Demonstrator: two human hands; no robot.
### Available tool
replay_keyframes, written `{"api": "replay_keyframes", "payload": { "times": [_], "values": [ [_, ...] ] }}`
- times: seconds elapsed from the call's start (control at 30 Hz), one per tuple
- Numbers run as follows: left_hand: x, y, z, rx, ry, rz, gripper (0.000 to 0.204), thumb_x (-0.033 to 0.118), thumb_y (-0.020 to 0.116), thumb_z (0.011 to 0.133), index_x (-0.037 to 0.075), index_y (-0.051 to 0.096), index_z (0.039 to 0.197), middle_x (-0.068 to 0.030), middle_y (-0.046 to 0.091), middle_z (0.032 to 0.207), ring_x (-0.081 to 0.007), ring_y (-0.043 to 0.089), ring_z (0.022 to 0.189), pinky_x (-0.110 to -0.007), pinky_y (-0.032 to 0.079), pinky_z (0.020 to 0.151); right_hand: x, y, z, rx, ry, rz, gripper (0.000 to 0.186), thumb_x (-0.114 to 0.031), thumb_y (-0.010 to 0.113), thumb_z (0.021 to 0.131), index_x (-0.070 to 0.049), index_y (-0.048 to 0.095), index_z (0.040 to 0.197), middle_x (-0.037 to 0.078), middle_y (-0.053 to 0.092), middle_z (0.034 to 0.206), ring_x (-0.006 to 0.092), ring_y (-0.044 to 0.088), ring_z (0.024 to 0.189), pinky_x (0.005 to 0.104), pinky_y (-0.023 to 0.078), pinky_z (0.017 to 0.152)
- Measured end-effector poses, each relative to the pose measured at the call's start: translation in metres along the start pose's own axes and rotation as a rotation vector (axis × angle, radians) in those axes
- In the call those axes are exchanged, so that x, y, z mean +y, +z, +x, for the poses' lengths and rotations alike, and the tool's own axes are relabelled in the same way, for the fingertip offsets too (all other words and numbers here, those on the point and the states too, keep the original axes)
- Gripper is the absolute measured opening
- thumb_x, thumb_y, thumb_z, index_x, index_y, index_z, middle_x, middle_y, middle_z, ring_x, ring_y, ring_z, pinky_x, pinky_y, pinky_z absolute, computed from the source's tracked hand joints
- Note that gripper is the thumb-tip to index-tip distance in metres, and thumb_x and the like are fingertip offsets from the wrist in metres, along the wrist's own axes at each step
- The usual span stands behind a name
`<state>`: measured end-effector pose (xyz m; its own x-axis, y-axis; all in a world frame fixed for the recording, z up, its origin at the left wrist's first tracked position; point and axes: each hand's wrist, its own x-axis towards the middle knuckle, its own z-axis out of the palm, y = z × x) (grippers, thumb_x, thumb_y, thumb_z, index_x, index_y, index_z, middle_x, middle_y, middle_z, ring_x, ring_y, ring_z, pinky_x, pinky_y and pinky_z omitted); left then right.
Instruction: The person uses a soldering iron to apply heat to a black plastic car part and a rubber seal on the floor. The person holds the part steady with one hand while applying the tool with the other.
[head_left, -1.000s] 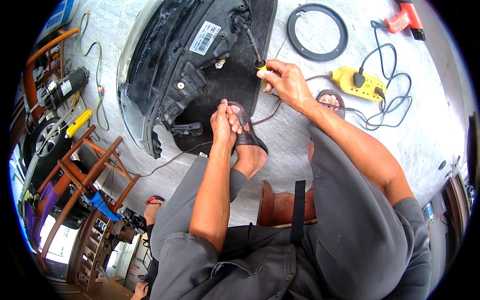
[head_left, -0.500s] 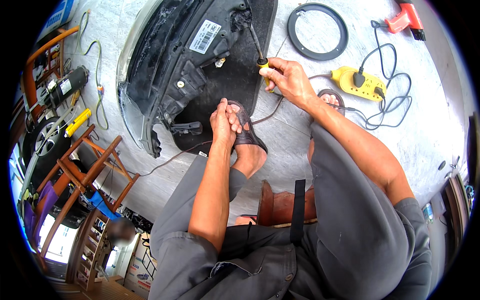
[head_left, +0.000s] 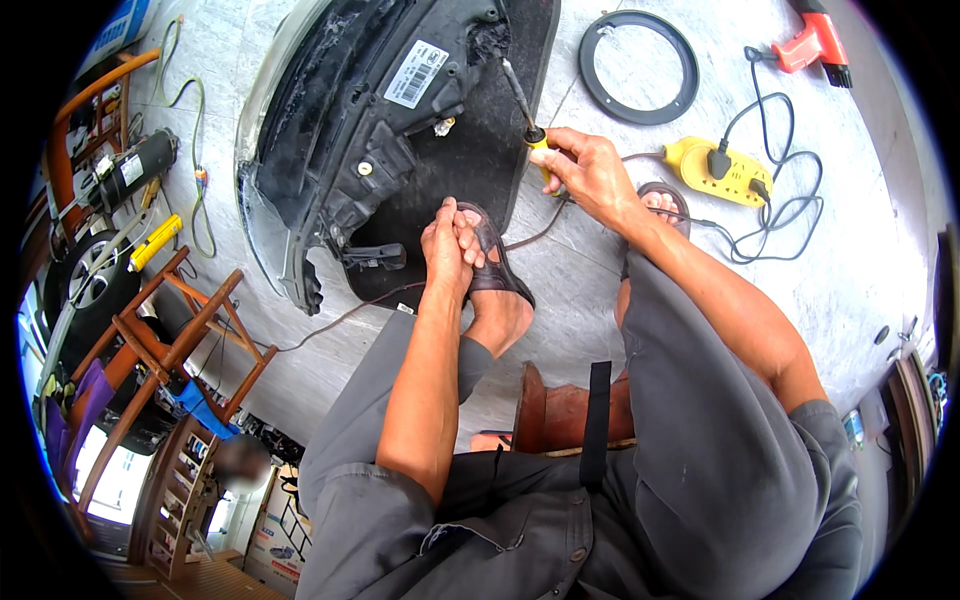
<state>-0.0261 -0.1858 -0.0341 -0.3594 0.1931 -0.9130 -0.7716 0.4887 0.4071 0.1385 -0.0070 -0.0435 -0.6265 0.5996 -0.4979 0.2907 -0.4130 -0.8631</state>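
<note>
At headlight edge, right hand gripping screwdriver

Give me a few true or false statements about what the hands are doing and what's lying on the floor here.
1. The right hand holds a screwdriver with a yellow handle. True.
2. The left hand grips the headlight housing. False: it rests on the sandalled foot.
3. The yellow power strip has a plug in it. True.
4. The black ring sits on the headlight housing. False: it lies apart on the floor.
</note>
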Motion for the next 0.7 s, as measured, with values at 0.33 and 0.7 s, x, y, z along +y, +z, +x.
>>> {"api": "replay_keyframes", "payload": {
  "times": [0.33,0.7],
  "values": [
    [-0.001,0.000,0.000,0.006,-0.008,-0.019,0.040,0.042,0.061,0.101,0.015,0.047,0.074,0.0037,0.038,0.051,-0.0103,0.036,0.036,-0.028,0.034,0.035,-0.024,-0.017,-0.047,0.008,0.083,-0.159,0.034,-0.026,0.082,0.087,0.001,0.062,0.094,0.000,0.057,0.072,0.0072,0.049,0.061,0.0269,0.040,0.054],
    [0.000,-0.003,0.002,-0.009,-0.019,-0.047,0.042,0.042,0.061,0.100,0.012,0.050,0.073,0.0005,0.044,0.053,-0.0115,0.037,0.036,-0.030,0.035,0.034,-0.077,-0.025,-0.070,0.008,0.160,-0.140,0.056,-0.054,0.057,0.101,0.000,0.060,0.086,-0.003,0.047,0.061,0.0073,0.045,0.060,0.0269,0.040,0.059]
  ]
}}
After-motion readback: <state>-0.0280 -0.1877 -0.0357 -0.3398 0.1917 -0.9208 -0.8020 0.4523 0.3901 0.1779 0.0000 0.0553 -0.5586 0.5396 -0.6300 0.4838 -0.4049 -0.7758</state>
